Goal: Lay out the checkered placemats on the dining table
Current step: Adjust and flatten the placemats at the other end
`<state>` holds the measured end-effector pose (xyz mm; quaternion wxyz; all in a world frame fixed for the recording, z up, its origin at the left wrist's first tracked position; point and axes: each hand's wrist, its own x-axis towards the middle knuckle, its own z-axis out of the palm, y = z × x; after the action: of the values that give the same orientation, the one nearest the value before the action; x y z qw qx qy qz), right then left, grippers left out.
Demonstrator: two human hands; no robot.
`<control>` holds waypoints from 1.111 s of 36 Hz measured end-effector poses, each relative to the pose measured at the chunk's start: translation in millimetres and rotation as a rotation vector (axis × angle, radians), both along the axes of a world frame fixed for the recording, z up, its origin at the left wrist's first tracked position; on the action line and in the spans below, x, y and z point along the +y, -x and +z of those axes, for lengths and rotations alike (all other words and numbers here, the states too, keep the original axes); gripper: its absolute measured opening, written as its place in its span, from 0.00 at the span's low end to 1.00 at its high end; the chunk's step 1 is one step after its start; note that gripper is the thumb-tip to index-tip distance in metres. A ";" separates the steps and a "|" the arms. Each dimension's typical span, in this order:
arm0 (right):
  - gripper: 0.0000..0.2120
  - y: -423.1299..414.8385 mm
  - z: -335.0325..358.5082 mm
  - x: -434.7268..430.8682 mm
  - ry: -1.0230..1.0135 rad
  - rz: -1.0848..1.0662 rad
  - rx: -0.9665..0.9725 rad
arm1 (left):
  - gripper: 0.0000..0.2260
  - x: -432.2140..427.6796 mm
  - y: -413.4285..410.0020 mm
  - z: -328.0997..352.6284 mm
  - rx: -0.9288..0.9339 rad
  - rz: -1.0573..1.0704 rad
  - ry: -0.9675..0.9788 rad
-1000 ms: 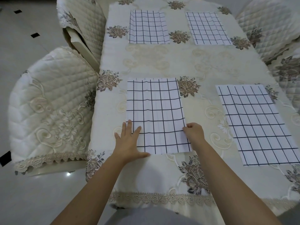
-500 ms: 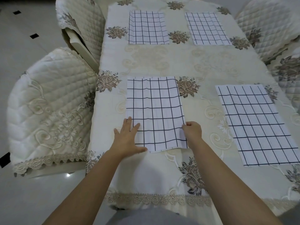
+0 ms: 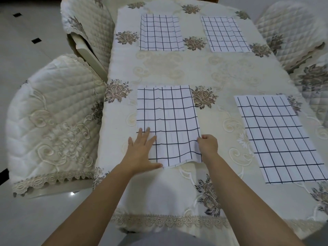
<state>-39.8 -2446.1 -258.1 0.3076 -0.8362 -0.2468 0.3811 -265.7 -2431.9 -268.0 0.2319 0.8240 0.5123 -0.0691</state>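
Several white placemats with a dark check lie on the dining table (image 3: 204,71), which wears a cream floral cloth. The near left placemat (image 3: 168,119) is under my hands. My left hand (image 3: 142,150) lies flat with fingers spread on its lower left corner. My right hand (image 3: 208,145) has curled fingers pinching its right edge, which lifts slightly near the bottom. The near right placemat (image 3: 278,137), the far left placemat (image 3: 160,32) and the far right placemat (image 3: 224,34) all lie flat and untouched.
Quilted cream chairs stand close to the table: one at the near left (image 3: 51,125), one at the far left (image 3: 87,23), and others along the right side (image 3: 291,32). The tablecloth's lace hem (image 3: 168,221) hangs at the near edge. Pale tiled floor lies to the left.
The near left placemat has slid away from me up the table, and both hands went with it. Its bottom edge now ripples and lifts slightly.
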 end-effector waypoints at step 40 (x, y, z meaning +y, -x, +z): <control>0.16 21.5 -14.4 -17.0 -0.318 0.552 -0.846 | 0.22 -2.3 -29.2 -2.2 -0.078 0.049 -0.091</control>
<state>-61.2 -2463.1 -272.5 0.1922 -0.7640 -0.6149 0.0349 -236.5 -2434.2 -270.2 0.2157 0.8230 0.5255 -0.0081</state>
